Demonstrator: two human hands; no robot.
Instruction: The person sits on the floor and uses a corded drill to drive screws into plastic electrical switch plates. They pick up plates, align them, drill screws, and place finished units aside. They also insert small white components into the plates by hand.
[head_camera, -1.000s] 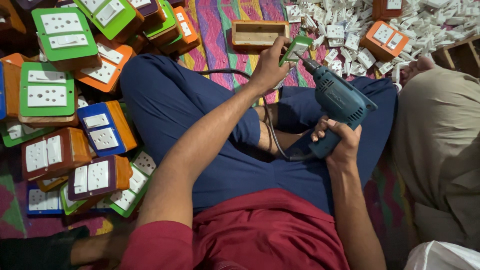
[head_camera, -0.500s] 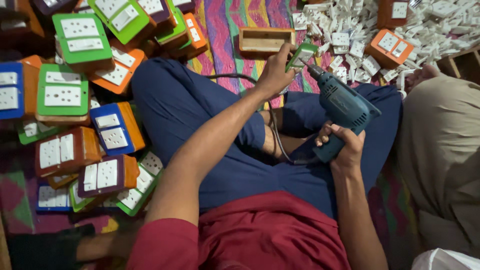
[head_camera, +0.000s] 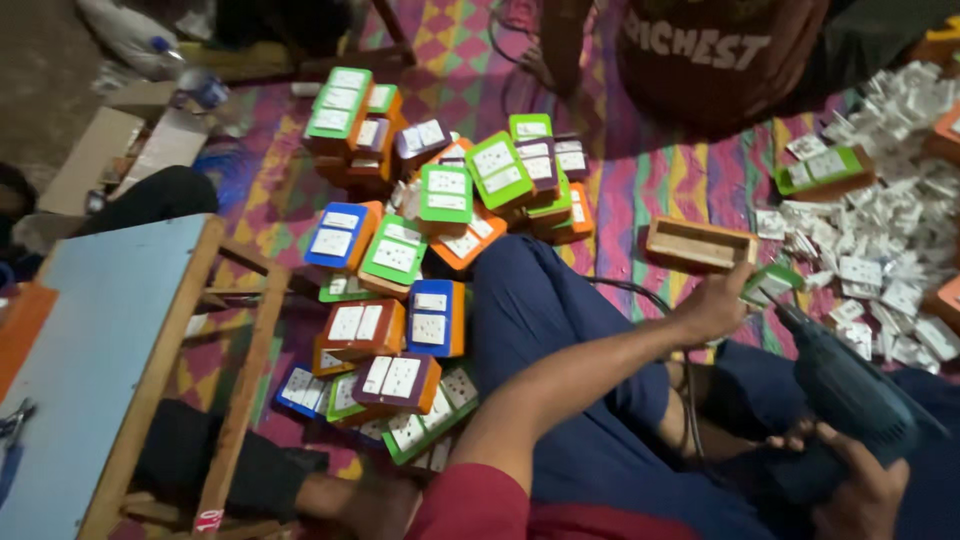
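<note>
Slippage looked the main risk: left hand (head_camera: 712, 308) pinched a small green-faced switch plate (head_camera: 771, 281) right at the drill (head_camera: 850, 385) tip. Right hand (head_camera: 858, 478) clenched the drill grip; a skidding bit could have caught the fingers.

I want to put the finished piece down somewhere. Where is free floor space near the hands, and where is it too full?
Bare mat shows between the pile of coloured switch boxes and the heap of white parts, above the empty wooden box. The blue table top is mostly bare. Around the left hand, holding a green plate, and the right hand on the drill, it is crowded.
</note>
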